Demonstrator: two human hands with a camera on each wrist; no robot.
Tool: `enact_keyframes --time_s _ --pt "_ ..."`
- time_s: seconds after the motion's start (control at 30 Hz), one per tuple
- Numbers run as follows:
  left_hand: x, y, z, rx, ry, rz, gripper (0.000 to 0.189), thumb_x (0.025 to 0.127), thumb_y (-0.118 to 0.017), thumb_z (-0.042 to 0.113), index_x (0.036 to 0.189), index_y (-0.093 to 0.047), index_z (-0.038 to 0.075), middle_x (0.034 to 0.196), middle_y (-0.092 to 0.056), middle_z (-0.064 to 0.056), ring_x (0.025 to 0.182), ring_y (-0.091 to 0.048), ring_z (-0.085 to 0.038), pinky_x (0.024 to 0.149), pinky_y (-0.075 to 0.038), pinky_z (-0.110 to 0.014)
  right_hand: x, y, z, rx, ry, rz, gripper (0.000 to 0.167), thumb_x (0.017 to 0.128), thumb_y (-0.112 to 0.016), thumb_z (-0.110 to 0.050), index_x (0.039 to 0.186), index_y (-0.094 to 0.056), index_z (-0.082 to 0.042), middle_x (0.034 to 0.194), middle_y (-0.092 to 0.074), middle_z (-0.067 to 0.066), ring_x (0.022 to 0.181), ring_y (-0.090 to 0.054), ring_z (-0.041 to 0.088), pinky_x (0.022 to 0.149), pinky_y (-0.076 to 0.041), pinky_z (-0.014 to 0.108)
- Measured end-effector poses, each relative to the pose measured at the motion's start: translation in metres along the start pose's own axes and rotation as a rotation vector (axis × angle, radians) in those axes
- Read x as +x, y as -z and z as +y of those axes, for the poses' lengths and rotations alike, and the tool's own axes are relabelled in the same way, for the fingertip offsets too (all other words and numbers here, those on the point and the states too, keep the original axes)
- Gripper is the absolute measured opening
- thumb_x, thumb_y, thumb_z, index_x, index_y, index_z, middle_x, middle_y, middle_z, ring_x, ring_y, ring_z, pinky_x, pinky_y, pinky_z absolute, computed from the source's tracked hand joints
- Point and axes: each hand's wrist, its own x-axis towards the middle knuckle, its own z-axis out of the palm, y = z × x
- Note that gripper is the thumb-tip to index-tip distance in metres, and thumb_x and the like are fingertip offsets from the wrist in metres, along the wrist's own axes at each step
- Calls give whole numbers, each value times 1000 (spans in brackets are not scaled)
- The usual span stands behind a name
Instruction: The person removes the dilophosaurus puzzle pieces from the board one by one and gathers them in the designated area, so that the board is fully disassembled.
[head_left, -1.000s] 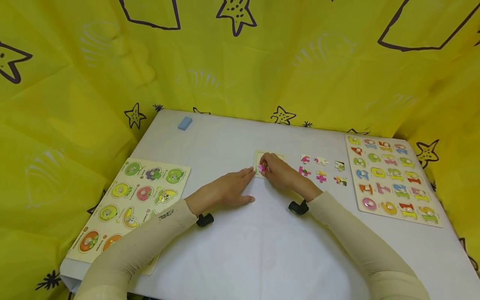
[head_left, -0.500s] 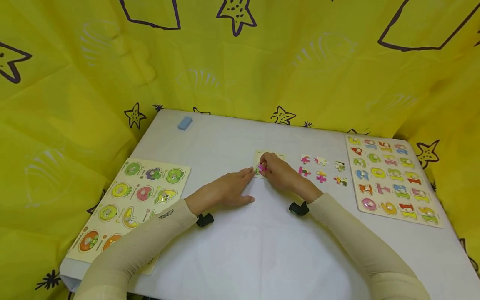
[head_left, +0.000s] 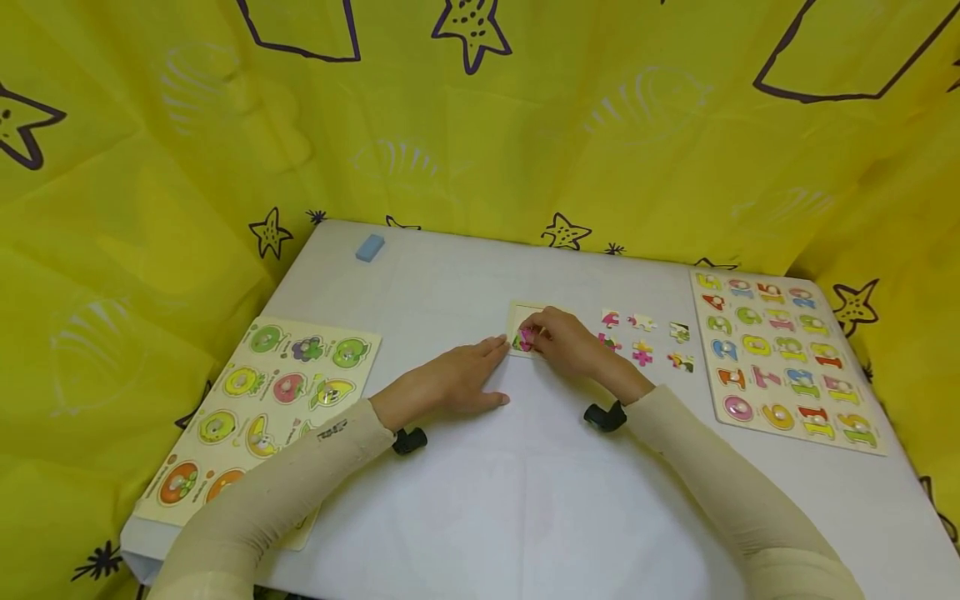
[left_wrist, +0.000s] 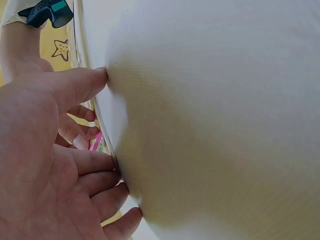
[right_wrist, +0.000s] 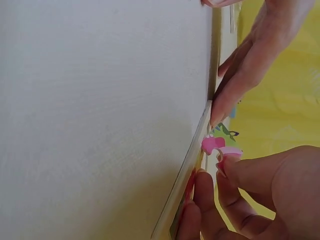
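A small jigsaw tray with a pale border lies at the middle of the table. My right hand is over it and pinches a pink and green jigsaw piece between thumb and fingertips. In the right wrist view the jigsaw piece stands tilted above the tray's edge. My left hand rests flat on the table, fingers straight, fingertips touching the tray's left border. Much of the tray's inside is hidden by my right hand.
Several loose jigsaw pieces lie right of the tray. A number puzzle board is at the far right, a fruit puzzle board at the left, partly under my left sleeve. A blue block sits at the back left.
My right hand has shifted slightly to the right and its fingers have changed their hold on the jigsaw piece, showing more of it. My left hand has stayed still.
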Motion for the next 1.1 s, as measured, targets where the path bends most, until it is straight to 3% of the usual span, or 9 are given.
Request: enact_keyframes --time_s 0.27,0.47,0.63,0.87,1.1 --pt "-1 0 1 0 -21 11 88 104 -60 52 169 -20 8 178 -16 -5 162 -24 -25 130 -26 -41 1 7 5 59 -40 -11 23 107 -59 -6 125 -73 -2 127 -70 18 119 -65 36 109 -50 55" --pt "-1 0 2 -5 -17 12 87 104 -61 51 169 -22 7 177 -17 -6 162 -24 -26 130 -26 -42 -2 14 5 96 -89 -32 25 109 -58 -13 129 -71 -4 130 -69 17 121 -62 36 111 -48 55" --pt "0 0 1 5 2 -1 89 104 -60 54 169 -20 9 178 -15 -3 162 -23 -25 130 -25 -42 -6 22 7 142 -108 -18 26 109 -59 -14 131 -65 -4 119 -68 15 116 -62 33 101 -54 48" --pt "0 -1 1 9 5 -10 90 104 -60 54 170 -19 9 178 -14 -4 163 -20 -24 130 -24 -42 -19 40 20 141 -92 35 17 107 -63 -13 120 -65 -2 110 -67 14 107 -63 30 95 -52 41" --pt "0 -1 1 18 -3 -5 90 104 -59 54 170 -18 8 178 -13 -4 163 -19 -24 131 -23 -41 -43 62 41 158 -172 29 18 107 -63 -15 120 -66 -3 108 -69 19 92 -63 33 67 -53 28"
